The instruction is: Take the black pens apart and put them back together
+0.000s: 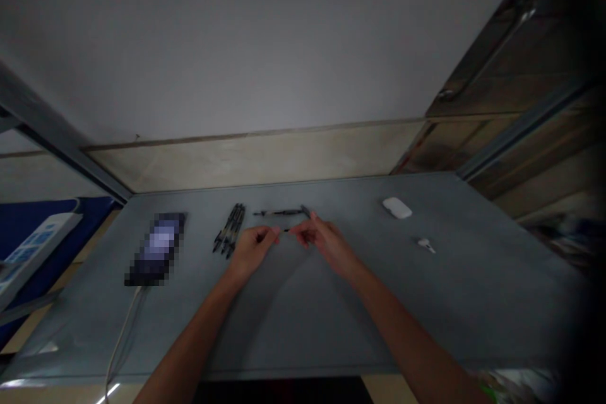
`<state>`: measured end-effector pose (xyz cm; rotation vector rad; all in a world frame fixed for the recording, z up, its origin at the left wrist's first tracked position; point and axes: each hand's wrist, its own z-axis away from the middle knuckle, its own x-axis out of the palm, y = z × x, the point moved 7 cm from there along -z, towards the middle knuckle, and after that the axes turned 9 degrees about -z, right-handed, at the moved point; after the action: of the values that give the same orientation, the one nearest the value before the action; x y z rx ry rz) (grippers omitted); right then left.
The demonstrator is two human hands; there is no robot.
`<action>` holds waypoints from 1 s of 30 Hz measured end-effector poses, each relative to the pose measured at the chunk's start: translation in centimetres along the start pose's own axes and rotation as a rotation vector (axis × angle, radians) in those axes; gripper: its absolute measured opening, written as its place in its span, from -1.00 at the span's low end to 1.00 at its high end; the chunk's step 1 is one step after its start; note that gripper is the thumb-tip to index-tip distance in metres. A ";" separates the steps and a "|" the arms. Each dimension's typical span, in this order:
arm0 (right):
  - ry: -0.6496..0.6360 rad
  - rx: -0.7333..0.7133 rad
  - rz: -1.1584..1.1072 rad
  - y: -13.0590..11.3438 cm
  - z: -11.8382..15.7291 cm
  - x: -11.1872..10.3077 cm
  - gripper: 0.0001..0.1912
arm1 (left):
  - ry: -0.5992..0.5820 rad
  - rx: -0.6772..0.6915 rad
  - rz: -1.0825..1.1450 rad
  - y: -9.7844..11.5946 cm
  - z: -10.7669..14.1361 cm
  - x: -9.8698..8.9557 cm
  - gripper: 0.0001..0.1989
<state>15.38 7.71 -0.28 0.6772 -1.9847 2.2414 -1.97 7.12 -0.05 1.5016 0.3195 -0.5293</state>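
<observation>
Between the fingertips of my left hand point(253, 250) and my right hand point(326, 243) runs a short, thin pen piece point(285, 231), dark in the middle. Both hands are closed in a pinch, and their fingers hide most of it. A dark, pen-like part point(305, 210) sticks up by the thumb of my right hand; whether that hand grips it is unclear. Just beyond my hands a black pen point(279, 212) lies crosswise on the grey table point(293, 328). Several black pens point(230, 230) lie side by side in a bunch, left of my left hand.
A phone-like device point(158, 247) with a lit, blurred screen lies at the left, its white cable point(120, 338) running over the front edge. At the right are a white rounded case point(397, 207) and a small white key-like object point(425, 244). A wall point(260, 161) borders the back.
</observation>
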 end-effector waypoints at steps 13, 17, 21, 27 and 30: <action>-0.009 0.014 -0.053 0.0 0.1 0.2 -0.30 | -0.018 0.016 0.023 0.8 0.4 0.0 -0.46; -0.004 0.022 -0.020 0.1 0.1 0.2 -0.29 | 0.000 0.017 0.016 0.7 0.4 0.0 -0.50; -0.031 0.031 0.001 0.2 0.2 0.3 -0.28 | -0.015 0.018 0.031 0.5 0.2 0.0 -0.58; -0.035 0.068 -0.055 0.4 0.2 0.6 -0.33 | -0.002 0.058 0.063 1.0 0.1 -0.3 -0.68; -0.049 0.051 -0.070 0.3 0.3 0.7 -0.36 | 0.034 0.046 0.085 1.0 0.1 -0.6 -0.67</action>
<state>14.72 7.25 -0.30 0.8009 -1.8991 2.2634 -1.93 7.04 1.13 1.5628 0.2709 -0.4465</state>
